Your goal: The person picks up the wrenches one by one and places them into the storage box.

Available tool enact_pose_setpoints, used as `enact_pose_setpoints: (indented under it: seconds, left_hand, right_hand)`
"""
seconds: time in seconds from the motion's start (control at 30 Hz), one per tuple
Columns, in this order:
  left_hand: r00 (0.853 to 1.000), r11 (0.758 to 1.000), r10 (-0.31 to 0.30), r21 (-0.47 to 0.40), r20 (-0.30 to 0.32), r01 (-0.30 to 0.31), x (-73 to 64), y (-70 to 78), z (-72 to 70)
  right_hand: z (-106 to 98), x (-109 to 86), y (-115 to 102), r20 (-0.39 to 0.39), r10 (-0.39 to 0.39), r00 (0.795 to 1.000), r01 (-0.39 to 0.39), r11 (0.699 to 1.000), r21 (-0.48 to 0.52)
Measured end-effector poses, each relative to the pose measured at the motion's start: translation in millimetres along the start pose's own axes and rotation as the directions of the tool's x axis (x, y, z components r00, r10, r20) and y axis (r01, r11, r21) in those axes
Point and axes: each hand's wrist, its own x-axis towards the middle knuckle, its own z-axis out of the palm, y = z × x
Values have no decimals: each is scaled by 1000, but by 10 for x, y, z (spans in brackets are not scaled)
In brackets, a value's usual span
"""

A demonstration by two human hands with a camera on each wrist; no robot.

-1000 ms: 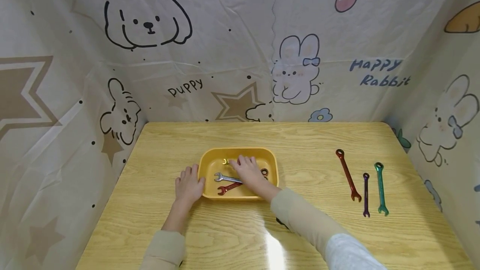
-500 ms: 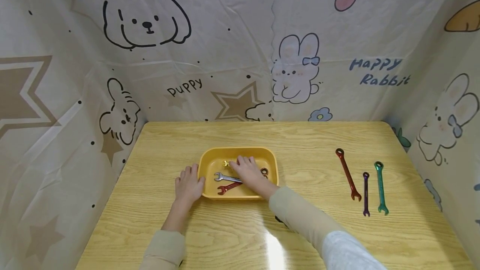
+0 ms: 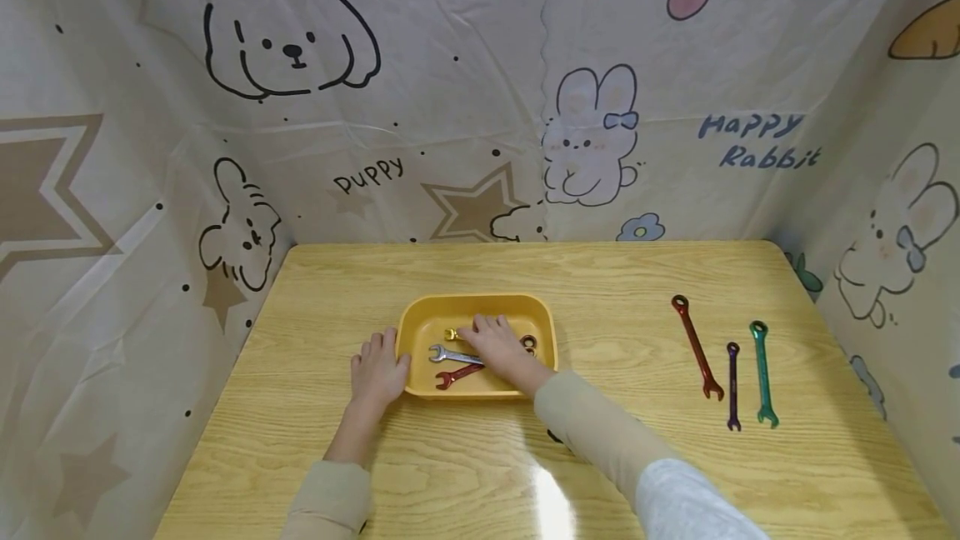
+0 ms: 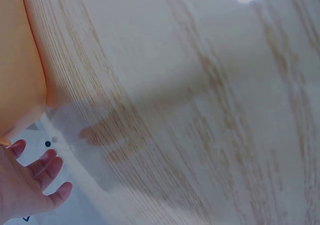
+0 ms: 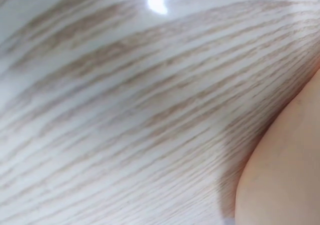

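My right hand (image 3: 498,346) reaches into the yellow tray (image 3: 420,390). Its thumb and fingers are on a small yellow wrench (image 3: 452,334), whose open end sticks out to the left while the hand covers the rest. Below the hand, a silver wrench (image 3: 450,354) crosses a red wrench (image 3: 457,376), both partly hidden. A dark ring end (image 3: 528,342) shows just right of the hand. At the tray's left side my left hand (image 3: 378,371) rests with fingers extended, its thumb at the rim. In the left wrist view, spread fingers (image 4: 47,172) show at the lower left.
Right of the tray, a long red wrench (image 3: 697,348), a short purple wrench (image 3: 732,386) and a green wrench (image 3: 762,375) lie roughly side by side on the wood-grain table (image 3: 615,290). A printed cloth (image 3: 465,65) surrounds the table's back and sides.
The yellow wrench's open end has shifted slightly toward me inside the tray, along with a small movement of the right fingers. My left hand stays in place.
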Motion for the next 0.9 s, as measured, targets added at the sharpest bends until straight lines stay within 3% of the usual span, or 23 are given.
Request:
enact_pose_setpoints:
  seconds: [0.37, 0.9]
  left_hand:
    - [1000, 1000, -1, 2, -3, 1, -1, 3, -1]
    - [1000, 1000, -1, -3, -6, 1, -2, -2, 1]
  right_hand:
    - [71, 26, 21, 19, 26, 999, -27, 1000, 14]
    - [109, 44, 26, -19, 47, 999, -45, 997, 58]
